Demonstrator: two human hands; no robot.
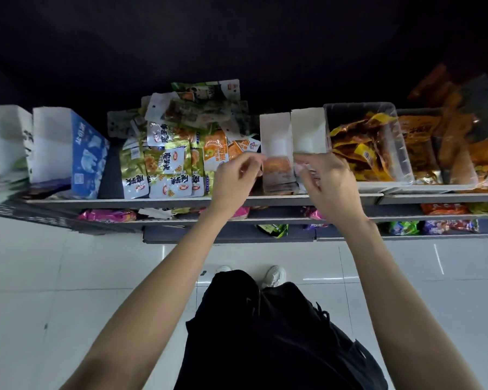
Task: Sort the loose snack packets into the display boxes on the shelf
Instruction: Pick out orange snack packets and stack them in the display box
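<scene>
Both hands are up at the top shelf [164, 200], working over two narrow white cardboard display boxes that stand side by side. My left hand [234, 175] hovers at the front of the left box [275, 136], fingers curled with thumb and forefinger drawn close together near the box's edge — whether they pinch anything I cannot tell, the spot is blurred. My right hand [326, 181] is at the mouth of the right box [307, 130], its fingers bent around what looks like a pale packet [302, 167], though motion blur hides the grip itself.

An orange-printed snack packet [276, 170] stands inside the left box, near its front. Just to the left of the boxes lies the heap of loose snack packets [166, 164] — silver and green ones in front, orange ones beside my left hand, clear-topped ones piled behind. A blue and white carton [88, 156] stands further left. Right of the boxes sits a clear plastic bin [392, 153] full of yellow and brown packets, touching the right box's side.
</scene>
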